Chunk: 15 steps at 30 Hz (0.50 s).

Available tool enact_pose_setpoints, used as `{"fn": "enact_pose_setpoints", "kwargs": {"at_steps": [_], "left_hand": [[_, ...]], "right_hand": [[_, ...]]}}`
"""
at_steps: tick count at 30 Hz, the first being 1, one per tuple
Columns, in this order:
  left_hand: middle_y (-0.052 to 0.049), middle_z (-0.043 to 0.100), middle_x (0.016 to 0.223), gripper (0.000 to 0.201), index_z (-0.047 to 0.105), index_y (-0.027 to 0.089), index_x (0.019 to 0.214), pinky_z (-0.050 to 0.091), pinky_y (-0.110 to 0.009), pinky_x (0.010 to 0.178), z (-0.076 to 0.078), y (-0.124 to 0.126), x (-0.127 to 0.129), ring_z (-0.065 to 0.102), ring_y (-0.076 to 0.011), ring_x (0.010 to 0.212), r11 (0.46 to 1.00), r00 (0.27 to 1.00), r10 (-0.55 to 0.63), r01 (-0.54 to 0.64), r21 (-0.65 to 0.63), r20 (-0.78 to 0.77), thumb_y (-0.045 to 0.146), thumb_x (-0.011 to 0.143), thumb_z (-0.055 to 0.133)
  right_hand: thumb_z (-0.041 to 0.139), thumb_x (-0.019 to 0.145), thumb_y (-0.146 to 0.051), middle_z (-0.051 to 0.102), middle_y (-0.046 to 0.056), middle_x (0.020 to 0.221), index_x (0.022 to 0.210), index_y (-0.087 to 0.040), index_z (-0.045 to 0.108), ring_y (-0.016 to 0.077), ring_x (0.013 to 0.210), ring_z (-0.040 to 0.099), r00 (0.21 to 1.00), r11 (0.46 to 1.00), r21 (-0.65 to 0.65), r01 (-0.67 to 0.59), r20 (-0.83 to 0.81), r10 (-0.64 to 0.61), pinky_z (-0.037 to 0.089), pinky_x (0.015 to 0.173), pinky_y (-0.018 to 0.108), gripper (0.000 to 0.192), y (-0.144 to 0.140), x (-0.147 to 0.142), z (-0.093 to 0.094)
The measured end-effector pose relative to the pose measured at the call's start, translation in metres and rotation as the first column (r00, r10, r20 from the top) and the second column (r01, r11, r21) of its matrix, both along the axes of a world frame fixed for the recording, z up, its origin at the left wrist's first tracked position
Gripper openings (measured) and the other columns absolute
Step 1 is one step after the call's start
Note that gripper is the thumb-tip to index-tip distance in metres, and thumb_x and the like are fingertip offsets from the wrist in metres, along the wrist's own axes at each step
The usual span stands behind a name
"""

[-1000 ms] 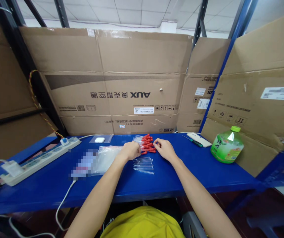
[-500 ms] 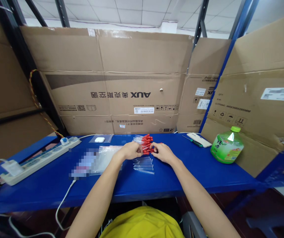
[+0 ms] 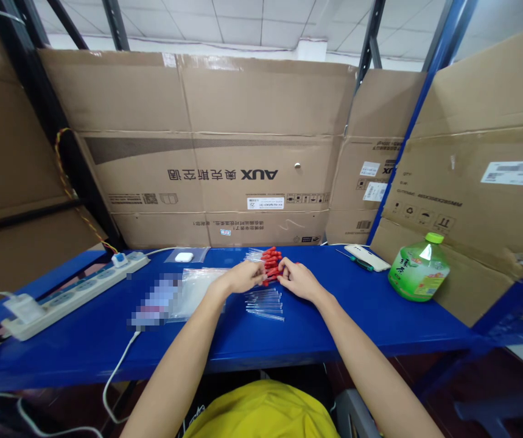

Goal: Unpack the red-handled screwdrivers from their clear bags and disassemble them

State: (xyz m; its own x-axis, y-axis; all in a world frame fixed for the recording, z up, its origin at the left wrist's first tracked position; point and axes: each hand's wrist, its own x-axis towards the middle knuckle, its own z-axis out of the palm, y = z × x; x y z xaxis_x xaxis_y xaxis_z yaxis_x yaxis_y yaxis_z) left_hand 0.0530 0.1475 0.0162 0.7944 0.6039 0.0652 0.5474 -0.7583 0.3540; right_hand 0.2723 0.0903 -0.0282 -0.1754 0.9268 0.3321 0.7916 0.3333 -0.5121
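Note:
My left hand (image 3: 246, 277) is closed, its fingertips at the left edge of a pile of red rubber bulbs (image 3: 271, 257). What it pinches is too small to make out. Opposite it, my right hand (image 3: 301, 280) is closed too, thumb and forefinger pinching at a red bulb on the pile's right side. Clear thin tubes (image 3: 254, 255) lie behind my left hand, their right ends meeting the red bulbs. In front of both hands, several loose clear tubes (image 3: 265, 303) are spread roughly parallel on the blue table (image 3: 307, 340).
Clear plastic bags (image 3: 192, 298) and a blurred-out flat item (image 3: 156, 301) with a white cable lie left. A power strip (image 3: 83, 292) and a white case (image 3: 183, 257) are farther left. Right stand a green bottle (image 3: 419, 271), a screwdriver (image 3: 361, 263) and a white phone-like slab (image 3: 371, 257). Cardboard walls (image 3: 224, 103) enclose the table.
My left hand has shifted slightly right, towards the red bulbs. My right fingertips have moved slightly up and left over the pile. The loose tubes in front have not moved.

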Motion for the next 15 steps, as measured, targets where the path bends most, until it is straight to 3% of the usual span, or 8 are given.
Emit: {"fn": "enact_pose_setpoints", "kwargs": {"at_steps": [3, 8, 15], "left_hand": [[-0.001, 0.075, 0.08, 0.011, 0.058, 0.019, 0.095, 0.042, -0.024, 0.068, 0.001, 0.0, 0.0, 0.065, -0.0152, 0.072, 0.999, 1.0, 0.006, -0.005, -0.038, 0.016, 0.025, 0.096, 0.049], [-0.001, 0.074, 0.081, 0.006, 0.055, 0.021, 0.094, 0.041, -0.024, 0.066, 0.0, 0.002, -0.001, 0.065, -0.0155, 0.072, 1.0, 1.0, 0.03, -0.03, 0.009, -0.001, 0.023, 0.094, 0.05], [-0.007, 0.071, 0.093, 0.016, 0.054, 0.019, 0.102, 0.046, -0.028, 0.075, -0.009, 0.003, 0.004, 0.065, -0.02, 0.082, 0.993, 0.998, 0.057, -0.061, 0.099, 0.038, 0.027, 0.097, 0.04]], "right_hand": [[0.058, 0.088, -0.02, 0.067, -0.007, 0.072, 0.104, -0.024, 0.052, 0.0126, 0.065, 0.061, 1.0, 1.0, 0.024, 0.015, -0.014, -0.014, 0.034, 0.063, 0.022, 0.018, 0.001, 0.0, -0.001], [0.057, 0.089, -0.02, 0.068, -0.005, 0.078, 0.102, -0.024, 0.053, 0.0138, 0.07, 0.062, 1.0, 0.997, 0.071, 0.027, -0.009, -0.027, 0.035, 0.064, 0.023, 0.015, 0.002, 0.0, -0.001], [0.054, 0.091, -0.022, 0.069, -0.004, 0.082, 0.115, -0.025, 0.054, 0.0133, 0.065, 0.059, 0.998, 0.995, 0.102, 0.007, -0.057, -0.001, 0.036, 0.064, 0.023, 0.024, -0.003, -0.005, 0.005]]}}
